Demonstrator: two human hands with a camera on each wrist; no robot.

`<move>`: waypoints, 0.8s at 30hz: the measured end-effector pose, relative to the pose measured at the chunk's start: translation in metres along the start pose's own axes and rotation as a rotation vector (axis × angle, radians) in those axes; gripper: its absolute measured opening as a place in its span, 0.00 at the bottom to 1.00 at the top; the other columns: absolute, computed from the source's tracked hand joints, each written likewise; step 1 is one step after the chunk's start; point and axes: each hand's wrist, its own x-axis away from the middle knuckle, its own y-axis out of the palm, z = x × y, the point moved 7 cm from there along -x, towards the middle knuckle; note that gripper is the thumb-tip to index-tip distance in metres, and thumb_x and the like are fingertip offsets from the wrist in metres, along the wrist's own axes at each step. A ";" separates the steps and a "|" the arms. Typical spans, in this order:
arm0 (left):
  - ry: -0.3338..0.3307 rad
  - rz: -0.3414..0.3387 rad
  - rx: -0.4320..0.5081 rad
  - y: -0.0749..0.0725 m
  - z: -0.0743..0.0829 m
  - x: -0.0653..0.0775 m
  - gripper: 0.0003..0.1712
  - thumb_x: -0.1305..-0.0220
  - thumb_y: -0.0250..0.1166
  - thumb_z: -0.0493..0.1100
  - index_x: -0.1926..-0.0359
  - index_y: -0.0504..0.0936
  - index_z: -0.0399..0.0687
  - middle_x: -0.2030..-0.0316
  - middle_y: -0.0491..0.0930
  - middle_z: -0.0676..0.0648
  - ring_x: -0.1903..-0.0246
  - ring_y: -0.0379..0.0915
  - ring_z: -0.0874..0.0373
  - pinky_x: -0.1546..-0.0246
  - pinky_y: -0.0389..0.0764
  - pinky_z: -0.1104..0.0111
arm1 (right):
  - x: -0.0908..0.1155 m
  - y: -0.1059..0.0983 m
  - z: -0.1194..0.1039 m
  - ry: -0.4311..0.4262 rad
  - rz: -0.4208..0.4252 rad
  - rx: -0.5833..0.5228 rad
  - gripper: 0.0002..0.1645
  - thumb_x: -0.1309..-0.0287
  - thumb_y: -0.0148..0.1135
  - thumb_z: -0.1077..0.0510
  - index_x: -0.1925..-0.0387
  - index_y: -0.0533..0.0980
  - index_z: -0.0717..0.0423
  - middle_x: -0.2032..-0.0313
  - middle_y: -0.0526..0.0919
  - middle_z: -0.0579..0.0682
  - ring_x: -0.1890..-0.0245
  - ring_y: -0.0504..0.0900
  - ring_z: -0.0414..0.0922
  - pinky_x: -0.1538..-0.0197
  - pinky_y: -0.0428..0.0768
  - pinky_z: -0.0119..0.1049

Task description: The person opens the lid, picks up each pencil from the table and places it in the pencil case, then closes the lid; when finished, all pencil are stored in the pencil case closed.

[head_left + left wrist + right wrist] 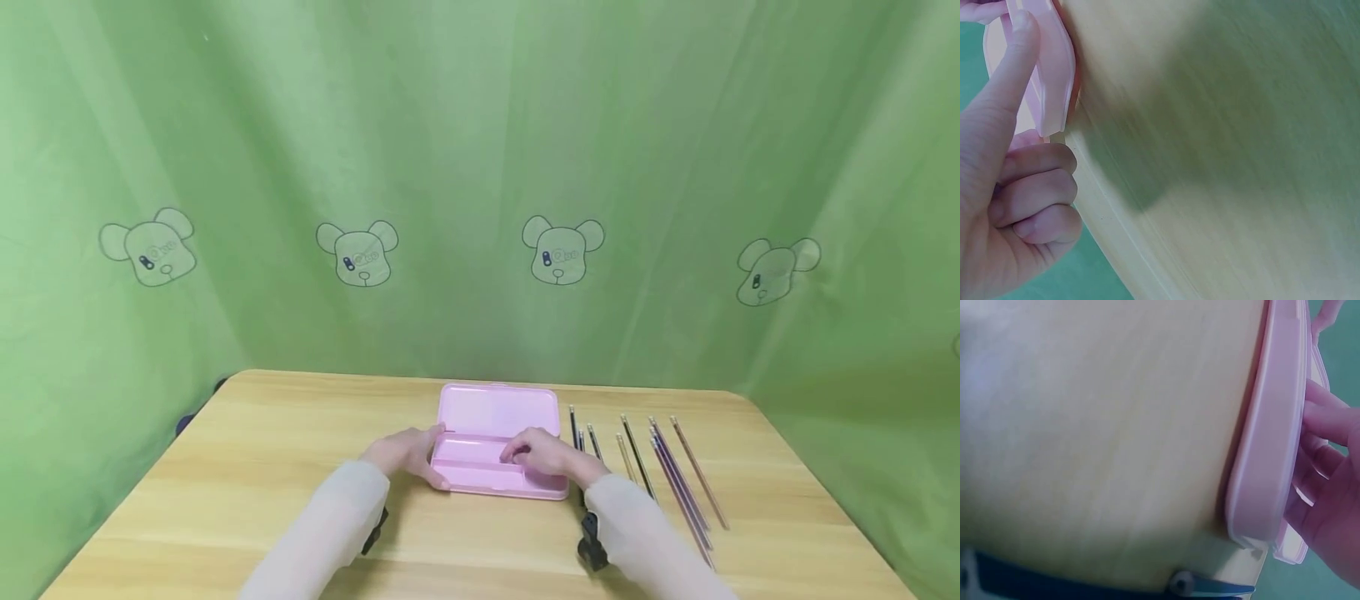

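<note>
A pink pencil case [497, 410] lies on the table with its lid tipped back and its compartments exposed. My left hand [408, 454] grips the case's left end. In the left wrist view the thumb lies against the pink wall [1057, 69], and the lower fingers are curled in. My right hand [543, 452] reaches over the right part of the case, its loosely bent fingers dipping into a compartment. The right wrist view shows these fingers [1329, 422] behind the front wall [1266, 437]; their tips are hidden, and nothing is seen held.
Several dark and purple pencils [678, 479] lie spread right of the case, some partly behind my right forearm. A brownish pencil [699, 472] is outermost. The wooden table [225, 467] ends at a green curtain [465, 167] behind and on both sides.
</note>
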 end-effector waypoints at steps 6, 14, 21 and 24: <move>0.015 0.004 -0.019 0.002 0.001 0.002 0.61 0.63 0.74 0.59 0.31 0.53 0.43 0.41 0.68 0.35 0.41 0.64 0.44 0.41 0.66 0.55 | 0.009 -0.007 0.000 0.007 0.050 -0.049 0.13 0.47 0.58 0.65 0.58 0.79 0.65 0.59 0.81 0.58 0.57 0.77 0.52 0.50 0.76 0.46; 0.025 0.006 0.008 0.002 0.002 0.000 0.61 0.63 0.74 0.59 0.31 0.53 0.43 0.41 0.67 0.35 0.41 0.63 0.45 0.40 0.65 0.56 | 0.022 -0.034 -0.002 -0.026 0.117 -0.077 0.16 0.47 0.58 0.66 0.56 0.76 0.69 0.65 0.80 0.59 0.64 0.75 0.42 0.59 0.75 0.29; 0.023 0.010 0.003 0.002 -0.001 -0.001 0.62 0.63 0.74 0.59 0.31 0.52 0.43 0.41 0.67 0.35 0.41 0.63 0.44 0.40 0.65 0.56 | 0.041 -0.054 0.009 -0.034 0.178 -0.070 0.16 0.45 0.58 0.65 0.56 0.76 0.71 0.66 0.80 0.56 0.66 0.73 0.38 0.62 0.75 0.28; 0.022 0.006 0.009 0.002 -0.002 0.000 0.62 0.63 0.74 0.59 0.31 0.52 0.43 0.40 0.66 0.35 0.40 0.62 0.44 0.39 0.64 0.55 | 0.053 -0.061 0.016 -0.016 0.187 -0.062 0.17 0.43 0.58 0.63 0.55 0.75 0.71 0.67 0.79 0.54 0.66 0.73 0.37 0.62 0.75 0.29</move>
